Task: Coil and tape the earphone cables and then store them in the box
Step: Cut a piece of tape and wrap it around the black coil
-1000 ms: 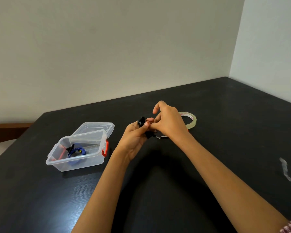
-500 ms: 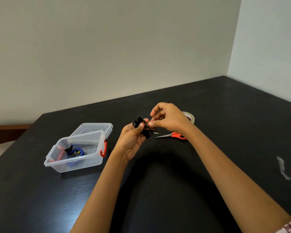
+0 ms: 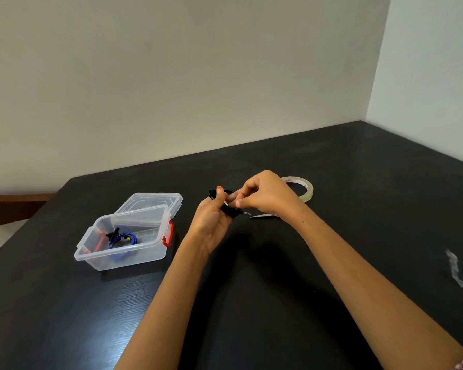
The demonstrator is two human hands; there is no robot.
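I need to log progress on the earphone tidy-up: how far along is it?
Done: a blue coiled cable already lies in the open clear box. In hand: the left hand holds a black coiled cable while the right hand pinches at it, seemingly taping. Left: finish the wrap and put this coil in the box. Tape roll sits behind the hands.

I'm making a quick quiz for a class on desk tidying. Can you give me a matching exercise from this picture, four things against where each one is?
Things:
1. black earphone cable
2. blue cable
3. tape roll
4. scissors

Places:
A. inside the clear box
B. on the table, mostly hidden under the right hand
C. held in the left hand
D. flat on the table beyond the right hand

Pairs: 1-C, 2-A, 3-D, 4-B
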